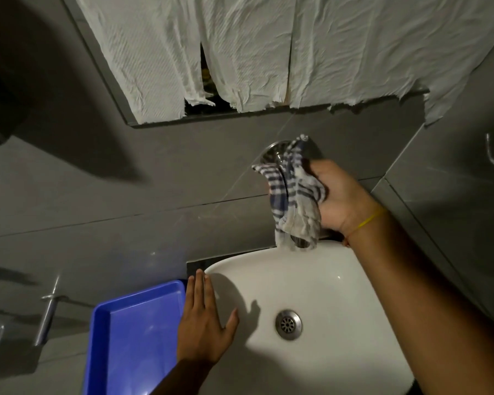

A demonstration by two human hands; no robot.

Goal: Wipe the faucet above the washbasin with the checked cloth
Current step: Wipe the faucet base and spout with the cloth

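Soft checked cloth (294, 195), bunched in your right hand (340, 198) around the faucet (274, 153), drapes limply; your left hand (203, 317) rests spread.

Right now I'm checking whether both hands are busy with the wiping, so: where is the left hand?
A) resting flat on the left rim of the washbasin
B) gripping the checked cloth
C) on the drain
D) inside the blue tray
A: the left hand lies open and flat on the washbasin rim, beside the blue tray, while the right hand holds the checked cloth around the faucet.
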